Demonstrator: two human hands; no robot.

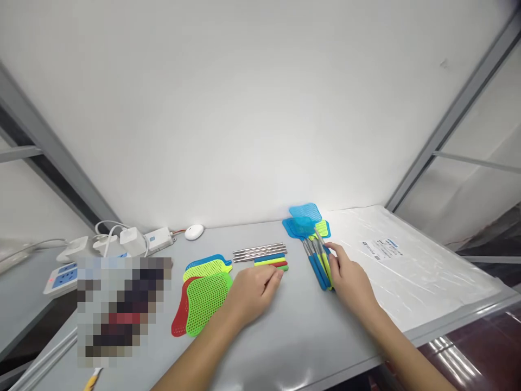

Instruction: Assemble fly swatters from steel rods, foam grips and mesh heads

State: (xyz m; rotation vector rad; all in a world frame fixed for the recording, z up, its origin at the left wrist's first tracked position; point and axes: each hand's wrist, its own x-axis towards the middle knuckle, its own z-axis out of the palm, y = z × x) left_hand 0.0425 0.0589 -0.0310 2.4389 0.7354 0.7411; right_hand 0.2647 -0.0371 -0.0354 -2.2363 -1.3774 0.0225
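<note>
My right hand (350, 278) has its fingers closed on a fly swatter (321, 238) with a metal shaft and blue handle, over a bundle of assembled fly swatters (315, 266) with blue and yellow-green handles. Their mesh heads (306, 213) point toward the wall. My left hand (255, 288) rests curled on the table, its inner fingers hidden, just in front of blue, yellow, red and green handles (271, 259). Behind these lie several metal rods (259, 251). Left of that hand are loose swatter heads: green (209, 304), red (181, 309), yellow (205, 269) and blue (211, 259).
A white plastic-wrapped package (411, 271) with a label covers the table's right side. At the left are a power strip (63, 279), white chargers (132, 241) and a white oval device (194, 232). A blurred patch (126, 309) hides the left front. A wall stands behind.
</note>
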